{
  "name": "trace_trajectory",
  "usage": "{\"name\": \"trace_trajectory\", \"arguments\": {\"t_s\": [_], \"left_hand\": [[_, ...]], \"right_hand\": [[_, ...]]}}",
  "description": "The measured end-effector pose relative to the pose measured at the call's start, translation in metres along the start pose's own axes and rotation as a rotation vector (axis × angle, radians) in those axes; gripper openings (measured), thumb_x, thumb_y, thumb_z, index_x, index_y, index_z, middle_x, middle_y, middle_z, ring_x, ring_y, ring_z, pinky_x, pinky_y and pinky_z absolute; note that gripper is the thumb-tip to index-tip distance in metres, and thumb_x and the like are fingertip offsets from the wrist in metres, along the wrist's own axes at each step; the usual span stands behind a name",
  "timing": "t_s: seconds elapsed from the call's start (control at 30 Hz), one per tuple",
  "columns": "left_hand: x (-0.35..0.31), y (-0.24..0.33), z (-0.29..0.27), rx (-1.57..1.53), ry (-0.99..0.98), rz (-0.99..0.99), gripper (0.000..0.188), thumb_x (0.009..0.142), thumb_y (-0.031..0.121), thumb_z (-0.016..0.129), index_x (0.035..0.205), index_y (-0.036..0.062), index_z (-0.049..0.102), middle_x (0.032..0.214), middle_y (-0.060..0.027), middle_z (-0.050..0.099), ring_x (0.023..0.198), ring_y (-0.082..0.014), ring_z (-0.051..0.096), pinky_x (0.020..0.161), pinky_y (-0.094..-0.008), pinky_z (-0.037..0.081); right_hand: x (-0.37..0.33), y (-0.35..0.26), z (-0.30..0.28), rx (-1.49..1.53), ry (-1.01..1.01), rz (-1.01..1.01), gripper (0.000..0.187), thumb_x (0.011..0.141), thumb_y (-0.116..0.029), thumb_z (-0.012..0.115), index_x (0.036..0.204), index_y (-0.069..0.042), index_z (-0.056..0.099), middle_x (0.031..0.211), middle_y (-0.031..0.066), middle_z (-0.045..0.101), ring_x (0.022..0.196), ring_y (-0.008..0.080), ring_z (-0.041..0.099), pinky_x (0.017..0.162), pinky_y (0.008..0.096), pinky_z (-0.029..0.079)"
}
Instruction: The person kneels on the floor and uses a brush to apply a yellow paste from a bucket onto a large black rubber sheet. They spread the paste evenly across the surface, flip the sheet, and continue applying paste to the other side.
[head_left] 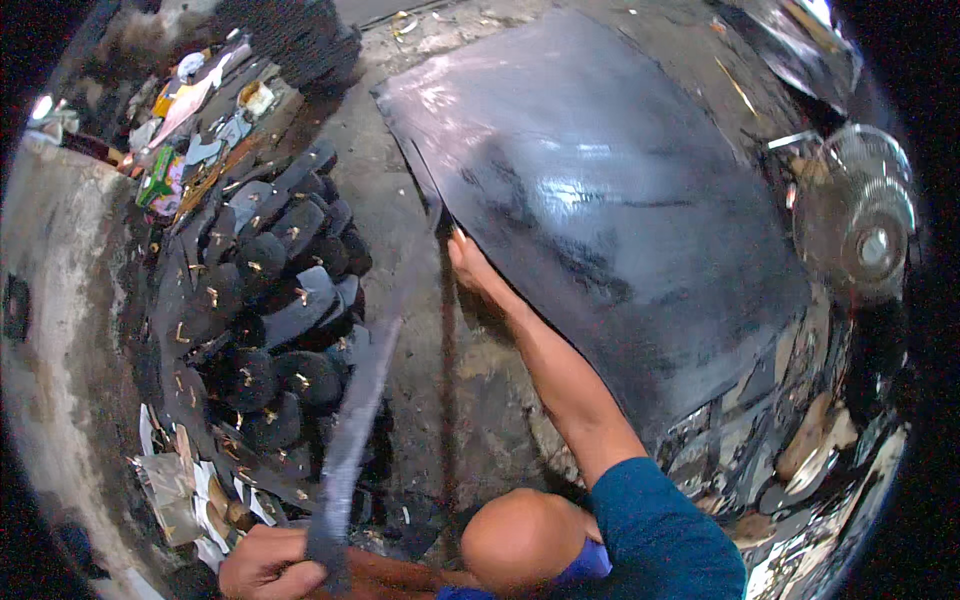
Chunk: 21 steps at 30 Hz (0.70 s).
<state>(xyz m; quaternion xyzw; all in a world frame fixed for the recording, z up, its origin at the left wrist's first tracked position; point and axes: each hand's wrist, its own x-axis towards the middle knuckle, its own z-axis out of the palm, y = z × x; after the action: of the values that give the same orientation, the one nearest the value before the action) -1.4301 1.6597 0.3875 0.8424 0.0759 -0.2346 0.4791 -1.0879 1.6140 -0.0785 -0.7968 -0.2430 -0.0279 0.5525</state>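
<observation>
My left hand (272, 563), low at the left, is closed on the lower end of a long dark flat strip (360, 430). The strip rises away from me, blurred by motion toward its far end. My right arm reaches out to the left edge of a large, shiny black sheet (620, 220). There my right hand (466, 260) is closed, its fingertips against that edge; whatever is between the fingers is too small to make out. Just beyond those fingers, a narrow sliver along the sheet's edge stands apart from it.
To the left lies a pile of dark rounded pieces (265, 258) with small brass-coloured fittings. A fan (872, 235) stands at the right. Cut scraps (740, 440) litter the lower right. A pale wall (60, 330) runs along the left, with mixed clutter (205, 115) at the far left.
</observation>
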Motion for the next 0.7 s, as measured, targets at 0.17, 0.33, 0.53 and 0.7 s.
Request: {"name": "trace_trajectory", "arguments": {"t_s": [0.17, 0.33, 0.53, 0.7], "left_hand": [[0.093, 0.009, 0.003, 0.284, -0.113, -0.103, 0.02, 0.093, 0.017, 0.058, 0.107, 0.0023, 0.061, 0.088, -0.0195, 0.065, 0.078, -0.0367, 0.065, 0.069, -0.0426, 0.052], [0.19, 0.006, -0.025, 0.343, -0.206, 0.374, 0.028, 0.095, 0.023, 0.055, 0.116, 0.0046, 0.058, 0.095, -0.0221, 0.066, 0.086, -0.0367, 0.066, 0.074, -0.0419, 0.053], [0.34, -0.086, -0.034, -0.022, 0.351, 0.001, 0.056, 0.097, 0.051, 0.046, 0.108, -0.0022, 0.061, 0.085, -0.0145, 0.064, 0.079, -0.0167, 0.067, 0.071, -0.0336, 0.054], [0.422, -0.113, -0.021, 0.054, 0.249, -0.303, 0.081, 0.092, 0.068, 0.035, 0.083, -0.0057, 0.066, 0.072, -0.0189, 0.065, 0.076, -0.0287, 0.067, 0.07, -0.042, 0.051]], "right_hand": [[0.031, -0.086, -0.022, 0.664, -0.379, 0.433, 0.037, 0.097, -0.019, 0.05, 0.13, -0.004, 0.048, 0.106, 0.0165, 0.065, 0.098, 0.0292, 0.058, 0.09, 0.0395, 0.044], [0.073, -0.122, -0.093, 0.635, -0.286, 0.32, 0.036, 0.102, -0.034, 0.043, 0.103, -0.002, 0.059, 0.085, 0.0042, 0.056, 0.075, 0.0193, 0.05, 0.068, 0.0392, 0.042], [0.057, -0.05, -0.085, 0.229, -0.294, 0.201, 0.045, 0.104, -0.041, 0.035, 0.09, -0.005, 0.059, 0.076, 0.0012, 0.055, 0.07, 0.0153, 0.049, 0.063, 0.0371, 0.046], [0.02, -0.03, -0.048, 0.827, -0.259, 0.585, 0.035, 0.101, -0.037, 0.039, 0.108, -0.006, 0.055, 0.095, 0.0055, 0.062, 0.082, 0.022, 0.062, 0.074, 0.0368, 0.052]]}}
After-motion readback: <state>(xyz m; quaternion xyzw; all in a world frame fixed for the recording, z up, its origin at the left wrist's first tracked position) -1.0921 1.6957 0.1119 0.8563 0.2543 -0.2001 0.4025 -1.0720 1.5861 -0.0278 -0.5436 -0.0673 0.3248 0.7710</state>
